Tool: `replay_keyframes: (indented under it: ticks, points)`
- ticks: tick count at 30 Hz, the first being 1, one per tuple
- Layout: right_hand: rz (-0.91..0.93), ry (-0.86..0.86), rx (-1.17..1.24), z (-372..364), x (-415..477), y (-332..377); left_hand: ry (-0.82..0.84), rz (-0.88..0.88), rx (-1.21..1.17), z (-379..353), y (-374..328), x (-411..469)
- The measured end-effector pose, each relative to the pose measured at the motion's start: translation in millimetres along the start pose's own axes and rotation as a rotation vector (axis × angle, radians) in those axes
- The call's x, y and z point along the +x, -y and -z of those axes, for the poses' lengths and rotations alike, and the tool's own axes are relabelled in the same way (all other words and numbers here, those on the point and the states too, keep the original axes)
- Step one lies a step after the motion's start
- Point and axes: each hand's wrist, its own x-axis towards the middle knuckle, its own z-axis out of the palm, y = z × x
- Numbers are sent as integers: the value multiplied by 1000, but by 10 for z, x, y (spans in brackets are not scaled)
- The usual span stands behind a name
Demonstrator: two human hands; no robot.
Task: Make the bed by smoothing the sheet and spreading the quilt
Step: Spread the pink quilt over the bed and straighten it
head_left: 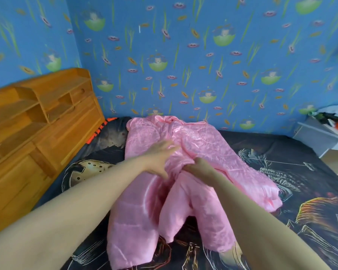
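Frame centre: my left hand rests flat, released, on the bunched pink satin quilt; my right hand clenches a fold. Light, slippery fabric; I judge edges grip best.

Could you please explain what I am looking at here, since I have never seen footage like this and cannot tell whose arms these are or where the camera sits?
There is no machine here. A person wears one wide-angle camera on the head, looking forward and down, so the two bare arms reaching in from the bottom are their own. They are at a bed covered by a dark printed sheet. A bunched pink quilt lies on it, not yet spread. The left hand rests open and flat on the quilt. The right hand is closed on a fold of it. A wooden headboard with shelves stands on the left, blue patterned wallpaper behind, and a white stand on the right.
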Motion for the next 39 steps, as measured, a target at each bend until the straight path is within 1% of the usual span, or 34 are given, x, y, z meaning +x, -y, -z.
replay_keyframes:
  ticks: [1, 2, 3, 4, 5, 6, 7, 8, 10, 12, 14, 15, 16, 18, 19, 20, 22, 23, 25, 26, 27, 29, 30, 31, 32, 33, 34, 35, 36, 37, 38, 39]
  points:
    - [-41, 24, 40, 47, -4, 70, 85, -43, -8, -107, -130, 4]
    - [-88, 65, 95, 59, -10, 133, 117, -44, -54, -238, -255, -8]
    - [-124, 102, 161, 50, -24, 199, 104, 9, -132, -390, -342, -11]
    - [-141, 121, 236, 36, -55, 262, 26, 63, -233, -517, -397, -11]
    - [-142, 122, 316, 18, -91, 293, -86, 125, -319, -599, -421, -9]
    - [-131, 116, 391, 11, -132, 292, -195, 163, -353, -649, -420, -12]
    - [-109, 94, 458, -13, -153, 283, -264, 193, -350, -648, -395, -46]
    - [-81, 76, 492, -17, -193, 227, -282, 209, -351, -666, -380, -74]
    - [8, 53, 402, 8, -292, 48, -247, 256, -354, -701, -330, -119]
    - [115, 115, 183, -14, -391, -175, -221, 336, -369, -734, -260, -153]
    - [162, 156, -65, -117, -500, -412, -201, 344, -413, -719, -196, -149]
    - [160, 114, -154, -190, -518, -505, -168, 326, -444, -705, -152, -146]
    - [165, 43, -192, -261, -543, -581, -113, 305, -484, -708, -124, -155]
    - [173, -112, -198, -357, -562, -653, -28, 279, -544, -708, -61, -172]
    - [165, -165, -197, -363, -583, -645, -15, 276, -539, -705, -44, -193]
    - [164, -193, -212, -356, -587, -632, -39, 277, -501, -695, -36, -211]
    - [174, -209, -246, -299, -584, -569, -150, 301, -336, -671, -79, -242]
    - [177, -209, -256, -267, -594, -500, -181, 263, -241, -652, -158, -273]
    - [196, -206, -278, -226, -588, -330, -174, 39, -72, -649, -400, -302]
    - [210, -215, -280, -219, -589, -227, -139, -33, -37, -662, -525, -307]
    - [215, -229, -282, -217, -592, -120, -108, -27, -80, -675, -614, -294]
    - [223, -231, -245, -204, -622, 59, -142, 92, -251, -627, -691, -271]
    - [239, -206, -187, -193, -640, 103, -195, 130, -269, -588, -701, -281]
    - [263, -191, -107, -161, -661, 113, -239, 128, -254, -545, -703, -280]
    - [297, -197, -18, -128, -676, 91, -248, 134, -257, -494, -696, -314]
    - [311, -235, 44, -117, -693, 27, -252, 165, -308, -461, -677, -343]
    - [313, -301, 42, -123, -707, -75, -246, 230, -419, -437, -646, -380]
    - [270, -342, -32, -148, -723, -204, -246, 289, -548, -406, -595, -405]
    - [183, -312, -105, -213, -740, -345, -247, 332, -669, -348, -559, -453]
    - [60, -225, -139, -304, -759, -478, -240, 353, -776, -307, -514, -485]
    - [-50, -131, -137, -414, -755, -612, -219, 324, -876, -237, -509, -532]
    - [-118, -82, -119, -509, -764, -717, -164, 254, -971, -163, -520, -562]
